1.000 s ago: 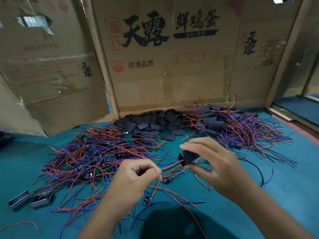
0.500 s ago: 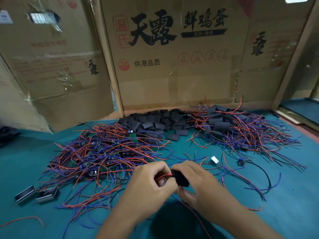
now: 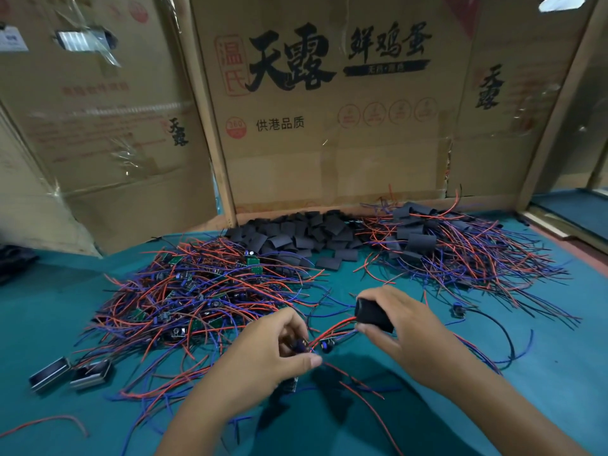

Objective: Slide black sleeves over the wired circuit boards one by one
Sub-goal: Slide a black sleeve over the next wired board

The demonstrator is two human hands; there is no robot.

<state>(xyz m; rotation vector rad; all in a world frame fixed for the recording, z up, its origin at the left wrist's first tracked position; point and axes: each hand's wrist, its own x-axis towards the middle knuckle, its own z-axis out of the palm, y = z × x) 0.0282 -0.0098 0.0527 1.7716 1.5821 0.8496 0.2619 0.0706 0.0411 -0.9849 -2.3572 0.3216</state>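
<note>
Head view: sleeve (image 3: 373, 314), possibly over wires (image 3: 332, 327).

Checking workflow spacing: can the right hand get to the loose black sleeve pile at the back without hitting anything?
Probably yes. The right hand already holds a black sleeve, but bare green mat lies between it and the sleeve pile; only a few stray wires cross that path.

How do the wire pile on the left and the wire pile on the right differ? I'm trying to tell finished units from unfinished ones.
The left pile shows bare green boards among its wires; the right pile shows black sleeves instead. The left pile lies nearer the left hand, the right pile behind the right hand, which holds a black sleeve. Both are tangles of red and blue wire on the teal table.
</note>
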